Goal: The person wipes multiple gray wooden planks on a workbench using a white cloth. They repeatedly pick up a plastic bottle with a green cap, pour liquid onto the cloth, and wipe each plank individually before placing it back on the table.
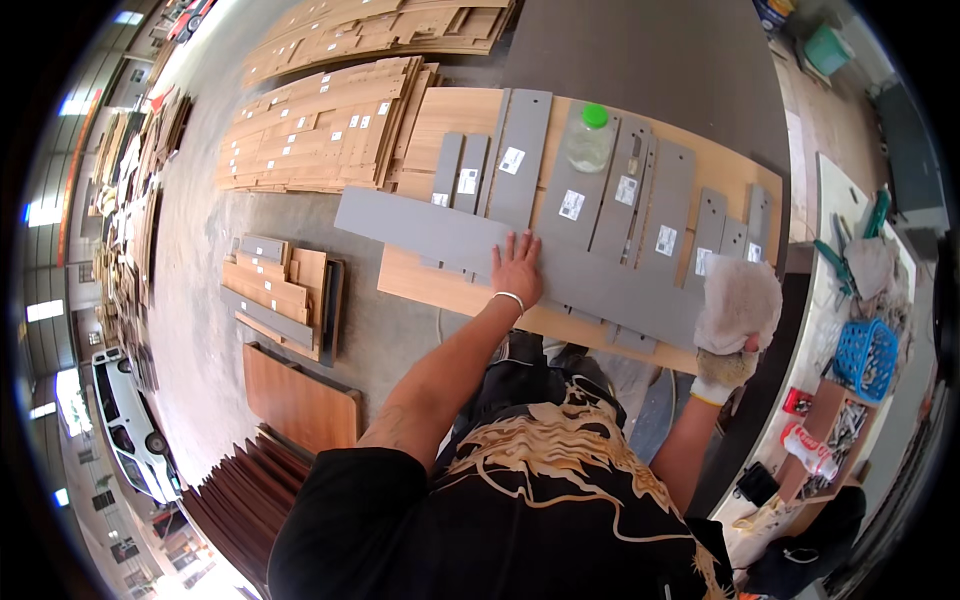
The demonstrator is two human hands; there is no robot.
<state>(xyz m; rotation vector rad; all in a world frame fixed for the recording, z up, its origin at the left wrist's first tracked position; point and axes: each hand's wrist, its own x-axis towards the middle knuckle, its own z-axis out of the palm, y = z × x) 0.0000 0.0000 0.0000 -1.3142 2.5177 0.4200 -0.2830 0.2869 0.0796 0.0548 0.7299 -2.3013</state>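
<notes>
A long grey board (420,222) lies crosswise over several shorter grey panels (522,140) on the wood-toned worktop. My left hand (517,272), bare with a bracelet at the wrist, rests flat on that board with its fingers spread. At the board's right end, my gloved right hand (724,372) is closed on a thick white cloth (740,298), which covers that end. Most of its fingers are hidden behind the cloth. Beyond the board, a clear bottle (588,150) with a green cap stands on one panel. White labels stick to the panels.
Stacked wood-coloured boards (310,130) stand on the floor at the far left, with a smaller stack (270,300) nearer. On the right, a side bench (828,190) carries a blue basket (866,360), a wooden box of hardware (850,430) and a white-and-red bottle (808,450).
</notes>
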